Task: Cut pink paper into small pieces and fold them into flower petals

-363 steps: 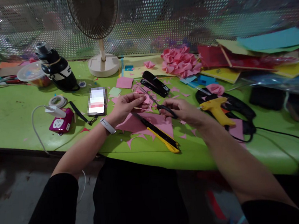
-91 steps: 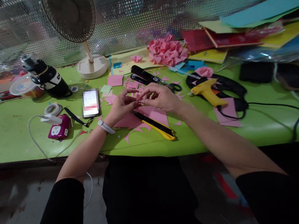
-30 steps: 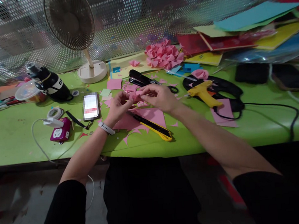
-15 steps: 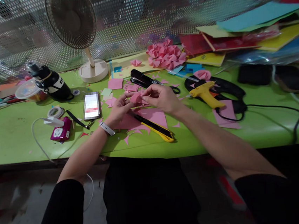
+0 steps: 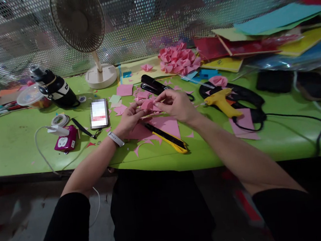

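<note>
Between my two hands is a small pink paper piece point(image 5: 147, 105) with a curved edge. My left hand point(image 5: 132, 117) pinches it from the left, a white band round that wrist. From the right, the thumb and finger of my right hand point(image 5: 176, 104) are closed on its other side. Just below lies a pink paper sheet point(image 5: 166, 125), with a yellow utility knife point(image 5: 169, 139) resting across it, and pink offcuts point(image 5: 147, 141) around. A black stapler point(image 5: 153, 84) sits right behind my hands. Scissors are partly hidden behind my right hand.
At the back is a heap of folded pink paper flowers point(image 5: 179, 59). To the right, a yellow glue gun point(image 5: 223, 102) trails a black cord. A phone point(image 5: 99, 114), a purple plug adapter point(image 5: 65, 138), a black bottle point(image 5: 56, 88) and a fan point(image 5: 101, 77) stand left. Coloured paper point(image 5: 281, 18) is stacked far right.
Both hands stay nearly in place, still at the pink paper piece. The right fingers have shifted slightly along its right side. The whole view has drifted a little.
</note>
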A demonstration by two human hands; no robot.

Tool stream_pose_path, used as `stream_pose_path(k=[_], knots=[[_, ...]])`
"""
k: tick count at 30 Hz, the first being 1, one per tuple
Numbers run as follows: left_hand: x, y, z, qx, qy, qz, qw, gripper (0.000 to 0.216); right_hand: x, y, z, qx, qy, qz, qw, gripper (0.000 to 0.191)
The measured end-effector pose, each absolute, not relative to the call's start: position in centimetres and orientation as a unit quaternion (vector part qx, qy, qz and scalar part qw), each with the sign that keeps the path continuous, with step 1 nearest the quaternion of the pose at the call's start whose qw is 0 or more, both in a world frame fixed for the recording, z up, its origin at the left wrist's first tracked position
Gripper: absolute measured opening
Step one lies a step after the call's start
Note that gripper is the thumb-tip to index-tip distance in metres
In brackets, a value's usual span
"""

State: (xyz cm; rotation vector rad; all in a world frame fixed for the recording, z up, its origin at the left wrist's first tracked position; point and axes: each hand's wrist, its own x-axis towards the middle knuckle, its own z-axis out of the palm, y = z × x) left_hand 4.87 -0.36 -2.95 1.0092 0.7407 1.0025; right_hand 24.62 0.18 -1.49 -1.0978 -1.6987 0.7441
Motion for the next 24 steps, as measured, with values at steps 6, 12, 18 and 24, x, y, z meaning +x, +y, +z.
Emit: stream_pose_path(k=[6, 12, 18, 24], knots=[[4.7, -0.8, -2.6, 0.463, 0.304, 0.442, 0.706, 0.041, 24.7, 0.2, -1.4, -0.442, -0.704, 0.295, 0.471, 0.012], [4.7, -0.8, -2.7, 0.473, 0.338, 0.447, 0.679, 0.039, 24.6, -0.5, -1.0, -0.438, -0.734, 0.278, 0.438, 0.013], [5.1, -0.7, -3.0, 0.468, 0.330, 0.467, 0.674, 0.042, 24.7, 0.0, -1.4, -0.440, -0.688, 0.319, 0.481, 0.024], [4.9, -0.9, -2.6, 0.454, 0.300, 0.467, 0.697, 0.046, 25.0, 0.5, -1.3, -0.420, -0.688, 0.362, 0.469, 0.028]])
